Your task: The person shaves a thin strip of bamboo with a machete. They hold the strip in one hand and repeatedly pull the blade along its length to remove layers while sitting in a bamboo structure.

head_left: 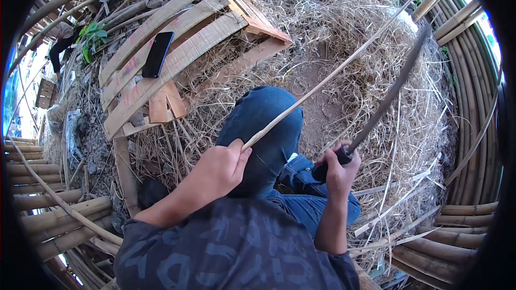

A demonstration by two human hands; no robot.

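Observation:
My left hand [223, 166] is closed round the near end of a long, thin bamboo strip [322, 83], held over my raised knee. From there the pale strip slants up and away to the far right. In my right hand [339, 174] is the black handle of a machete [386, 99], gripped beside my other leg. Its long dark blade points up and to the right, below the strip and apart from it along most of its length.
A wooden slatted crate [183, 48] stands ahead on the left, with a black phone [158, 55] on it. Curly bamboo shavings [414, 123] cover the ground. Stacked bamboo poles [467, 102] line the right side, with more poles [64, 217] at lower left. Far left, another person's leg [55, 53] shows.

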